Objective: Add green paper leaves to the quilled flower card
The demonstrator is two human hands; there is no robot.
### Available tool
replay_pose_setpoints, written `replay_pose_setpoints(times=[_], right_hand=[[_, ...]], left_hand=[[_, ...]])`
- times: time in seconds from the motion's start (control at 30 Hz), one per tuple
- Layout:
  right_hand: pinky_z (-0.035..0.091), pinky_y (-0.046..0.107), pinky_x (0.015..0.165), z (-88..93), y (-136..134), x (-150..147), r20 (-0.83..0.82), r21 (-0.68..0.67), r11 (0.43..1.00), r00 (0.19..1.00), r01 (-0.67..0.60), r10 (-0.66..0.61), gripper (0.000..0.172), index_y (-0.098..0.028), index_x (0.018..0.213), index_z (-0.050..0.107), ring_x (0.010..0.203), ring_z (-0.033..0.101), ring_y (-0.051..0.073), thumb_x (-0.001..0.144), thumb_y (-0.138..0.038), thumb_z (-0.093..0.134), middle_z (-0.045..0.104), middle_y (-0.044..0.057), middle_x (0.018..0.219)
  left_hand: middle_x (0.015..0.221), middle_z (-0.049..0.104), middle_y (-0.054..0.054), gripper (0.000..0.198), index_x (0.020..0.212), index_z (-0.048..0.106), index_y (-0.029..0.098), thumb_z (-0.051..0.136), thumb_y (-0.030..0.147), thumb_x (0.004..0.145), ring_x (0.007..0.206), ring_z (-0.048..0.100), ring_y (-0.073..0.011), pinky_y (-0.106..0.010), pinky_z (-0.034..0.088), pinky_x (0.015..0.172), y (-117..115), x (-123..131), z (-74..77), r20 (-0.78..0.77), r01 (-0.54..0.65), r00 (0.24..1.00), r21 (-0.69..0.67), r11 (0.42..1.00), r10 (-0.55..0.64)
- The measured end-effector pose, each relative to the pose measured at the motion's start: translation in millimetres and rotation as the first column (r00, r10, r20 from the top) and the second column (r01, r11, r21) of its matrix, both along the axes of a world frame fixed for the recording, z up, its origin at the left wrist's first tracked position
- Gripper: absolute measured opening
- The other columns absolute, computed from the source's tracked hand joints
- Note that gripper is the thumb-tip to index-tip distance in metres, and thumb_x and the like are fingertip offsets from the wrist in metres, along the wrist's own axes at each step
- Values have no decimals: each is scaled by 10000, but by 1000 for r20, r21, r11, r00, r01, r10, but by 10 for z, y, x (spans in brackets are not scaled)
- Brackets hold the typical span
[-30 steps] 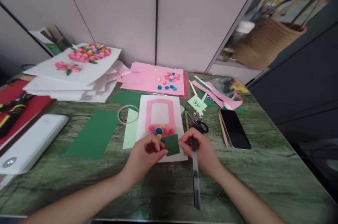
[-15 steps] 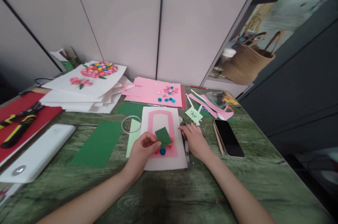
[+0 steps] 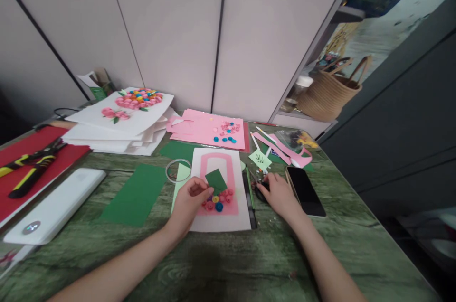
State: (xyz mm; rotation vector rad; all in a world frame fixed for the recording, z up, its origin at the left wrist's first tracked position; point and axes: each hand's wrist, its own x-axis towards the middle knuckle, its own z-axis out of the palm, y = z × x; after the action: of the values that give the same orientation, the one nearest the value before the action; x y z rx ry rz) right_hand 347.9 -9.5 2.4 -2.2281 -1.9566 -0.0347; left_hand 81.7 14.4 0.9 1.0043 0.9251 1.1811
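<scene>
In the head view, the person leans over a wood-grained green counter (image 3: pixel 221 264), both arms stretched out across it. The left hand (image 3: pixel 188 202) pinches a small dark-green paper square (image 3: pixel 216 182) by its lower corner, between thumb and fingers, so that the square sits tilted over a white card (image 3: pixel 217 224). On that card I can see a pink paper shape (image 3: pixel 213 155) with a frame-like upper part, and low down on it a cluster of rolled paper coils (image 3: pixel 224 196), mostly pink with blue and yellow among them.

The right hand (image 3: pixel 281 195) is down near the counter, its fingers bent at the black handles of a pair of scissors (image 3: pixel 262 193); whether they have closed around those handles, I can't tell. A slim green tool (image 3: pixel 250 188) lies between the scissors and the card, and a dark phone (image 3: pixel 306 190) just to the right of that hand.

A silver ring (image 3: pixel 166 170) lies left of the card, with a larger green sheet (image 3: pixel 137 195) beyond it. Farther back, a pink sheet (image 3: pixel 199 131) carries more loose coils, next to a pile of white sheets (image 3: pixel 117 143).
</scene>
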Motion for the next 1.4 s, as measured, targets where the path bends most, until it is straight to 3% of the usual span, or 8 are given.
replay_pose_setpoints(times=[0.53, 0.73, 0.77, 0.8, 0.83, 1.0, 1.17, 1.4], right_hand=[[305, 284, 569, 251, -138, 138, -445, -139, 989, 889, 54, -111, 202, -179, 681, 496, 588, 457, 158, 737, -357, 574, 496, 12, 631], [219, 201, 396, 355, -260, -275, -835, -220, 953, 545, -209, -73, 330, -176, 814, 514, 417, 299, 54, 784, -502, 469, 431, -54, 616], [186, 193, 377, 332, -290, -384, -893, -227, 939, 440, -257, -95, 330, -175, 807, 513, 396, 273, 35, 780, -502, 489, 437, -57, 637], [134, 191, 367, 304, -319, -490, -970, -238, 907, 122, -347, -208, 305, -165, 799, 518, 384, 267, 17, 739, -455, 591, 432, -60, 646], [121, 192, 356, 275, -345, -588, -970, -234, 890, 29, -390, -243, 329, -159, 769, 519, 366, 263, 11, 723, -469, 617, 407, -71, 610], [186, 184, 346, 158, -425, -889, -945, -207, 869, -139, -450, -297, 348, -157, 779, 532, 329, 293, 17, 710, -481, 638, 398, -93, 505], [219, 165, 326, 73, -458, -947, -947, -176, 873, -163, -455, -276, 304, -155, 760, 546, 345, 327, 16, 652, -391, 704, 445, -85, 535], [307, 153, 371, 107, -524, -936, -982, -172, 856, 14, -488, -189, 253, -161, 873, 600, 412, 349, 28, 659, -261, 691, 455, -82, 567]], left_hand=[[692, 619, 20, 101, 745, 671, 184, 734, 214, 672, 651, 542, -104, -196, 426, 614, 37, -53, 14, -40, -83, 996, 7, 996, 84], [700, 602, 21, 98, 742, 666, 187, 730, 234, 684, 645, 535, -102, -200, 431, 617, 7, -68, 67, -2, -102, 995, -10, 995, 102], [707, 597, 22, 107, 752, 666, 189, 733, 234, 682, 645, 532, -99, -198, 429, 615, -8, -63, 88, 19, -94, 995, -25, 995, 95], [714, 588, 25, 130, 783, 668, 197, 737, 234, 679, 650, 531, -98, -197, 429, 616, -27, -55, 111, 55, -68, 996, -50, 996, 71], [721, 579, 28, 164, 813, 668, 205, 745, 232, 671, 658, 531, -97, -196, 430, 620, -52, -45, 136, 107, -29, 994, -78, 997, 38], [710, 586, 21, 194, 760, 656, 196, 788, 217, 620, 676, 545, -108, -201, 423, 636, -197, 5, 194, 285, 260, 934, -120, 958, -217], [696, 601, 17, 166, 741, 658, 189, 783, 196, 633, 669, 544, -104, -200, 407, 646, -258, 22, 135, 173, 357, 927, -124, 926, -334], [696, 596, 21, 153, 739, 655, 190, 773, 186, 640, 661, 544, -104, -196, 401, 616, -313, 30, 173, 157, 418, 903, -100, 903, -400]])
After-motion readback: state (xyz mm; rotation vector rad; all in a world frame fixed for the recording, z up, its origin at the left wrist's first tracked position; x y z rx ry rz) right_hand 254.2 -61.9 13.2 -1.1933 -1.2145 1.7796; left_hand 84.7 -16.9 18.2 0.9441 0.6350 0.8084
